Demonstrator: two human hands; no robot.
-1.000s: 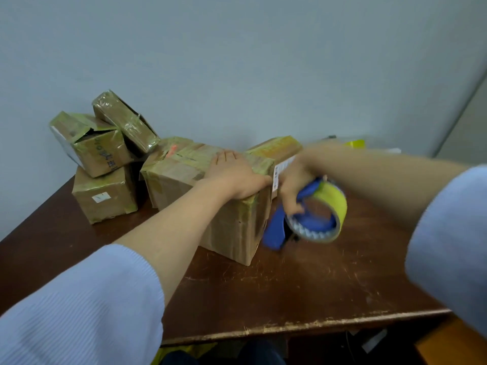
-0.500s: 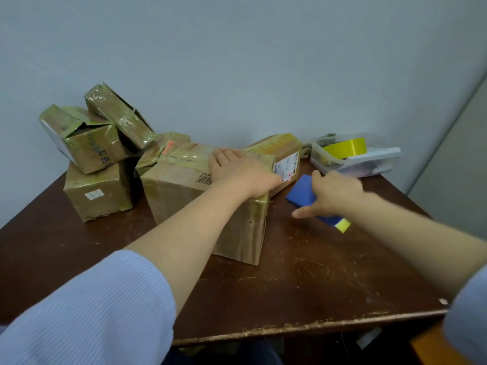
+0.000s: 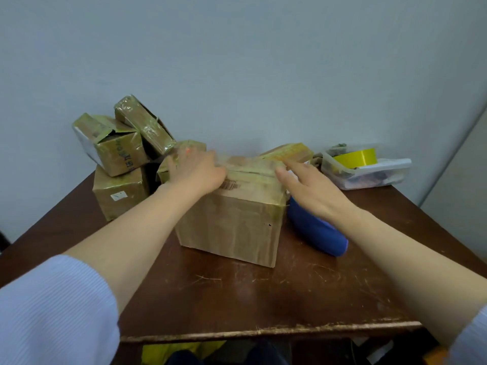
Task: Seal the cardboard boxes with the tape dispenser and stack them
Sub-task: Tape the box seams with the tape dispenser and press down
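Both hands open and holding nothing: left hand presses flat on the taped cardboard box mid-table, right hand reaches its right top edge, fingers straight. Blue tape dispenser lies just beside the box on the scratched dark-brown table; pale wall behind.

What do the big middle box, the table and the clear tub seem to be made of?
Big box: brown cardboard, matte and creased, with glossy tape on top. Table: dark wood or wood veneer, scratched, front edge chipped pale. Clear tub: likely translucent plastic; its contents show through.
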